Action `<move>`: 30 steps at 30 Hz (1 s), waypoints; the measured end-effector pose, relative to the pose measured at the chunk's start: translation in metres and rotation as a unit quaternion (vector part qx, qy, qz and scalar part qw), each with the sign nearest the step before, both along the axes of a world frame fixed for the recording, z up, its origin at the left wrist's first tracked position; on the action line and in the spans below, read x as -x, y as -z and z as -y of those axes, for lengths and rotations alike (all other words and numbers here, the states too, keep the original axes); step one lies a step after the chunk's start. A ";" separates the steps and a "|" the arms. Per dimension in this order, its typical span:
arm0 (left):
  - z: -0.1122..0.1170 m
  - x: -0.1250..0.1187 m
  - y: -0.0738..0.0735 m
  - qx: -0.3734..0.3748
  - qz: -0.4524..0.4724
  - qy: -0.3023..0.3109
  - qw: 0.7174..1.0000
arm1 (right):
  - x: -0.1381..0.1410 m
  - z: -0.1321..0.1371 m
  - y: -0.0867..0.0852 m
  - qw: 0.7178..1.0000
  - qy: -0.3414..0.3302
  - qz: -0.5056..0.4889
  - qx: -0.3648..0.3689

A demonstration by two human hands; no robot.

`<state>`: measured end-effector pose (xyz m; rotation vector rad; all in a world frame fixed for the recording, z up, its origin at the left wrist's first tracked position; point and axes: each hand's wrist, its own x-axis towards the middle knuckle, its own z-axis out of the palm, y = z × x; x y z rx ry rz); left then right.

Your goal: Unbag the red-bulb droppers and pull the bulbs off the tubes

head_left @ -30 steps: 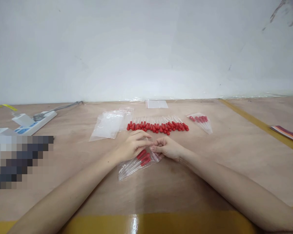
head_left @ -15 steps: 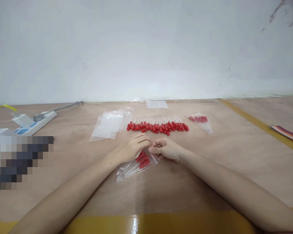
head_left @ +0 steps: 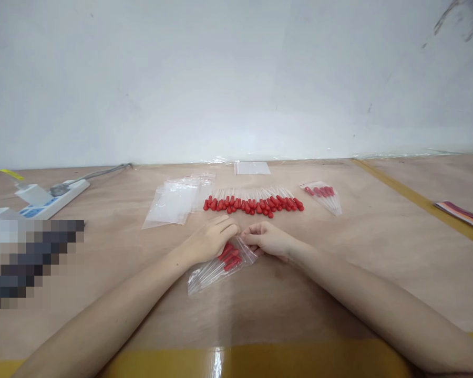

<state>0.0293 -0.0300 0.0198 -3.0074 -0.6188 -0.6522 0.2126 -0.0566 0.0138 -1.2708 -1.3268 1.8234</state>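
A clear zip bag [head_left: 200,278] lies slanted on the table, holding several glass droppers [head_left: 232,260] with red rubber bulbs. Their bulbs sit toward the bag's mouth and their thin tubes point down to the left. My left hand [head_left: 213,237] is closed on the mouth edge from the left, fingers curled over it. From the right, my right hand [head_left: 268,239] pinches the same edge between thumb and fingers. The fingertips of both hands nearly meet. Part of the bag is hidden beneath my left hand.
Beyond my hands lies a row of loose red-bulbed droppers [head_left: 256,205]. Flat plastic bags [head_left: 171,202] are at left, another bag stack [head_left: 253,168] by the wall. A filled bag [head_left: 326,197] lies at right. A power strip [head_left: 59,202] stands far left, a striped packet [head_left: 463,215] far right.
My right fingers have shifted slightly along the bag's mouth, and more of its edge shows between my hands. The bag and my left hand stay almost in place.
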 end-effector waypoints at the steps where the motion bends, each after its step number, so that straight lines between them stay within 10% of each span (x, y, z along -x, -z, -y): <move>1: -0.001 0.000 0.001 0.015 0.003 -0.003 1.000 | 0.000 0.000 0.000 1.000 -0.003 -0.004 0.002; 17: -0.003 0.005 -0.007 0.005 -0.032 0.079 0.996 | 0.012 0.004 0.000 0.985 0.110 0.102 -0.082; 23: -0.008 0.014 -0.009 0.013 0.037 0.019 0.999 | 0.005 -0.001 0.014 0.985 0.115 0.074 -0.106; 30: 0.017 0.021 -0.020 0.208 -0.039 -0.059 0.975 | -0.007 -0.005 0.015 0.982 0.029 0.097 -0.157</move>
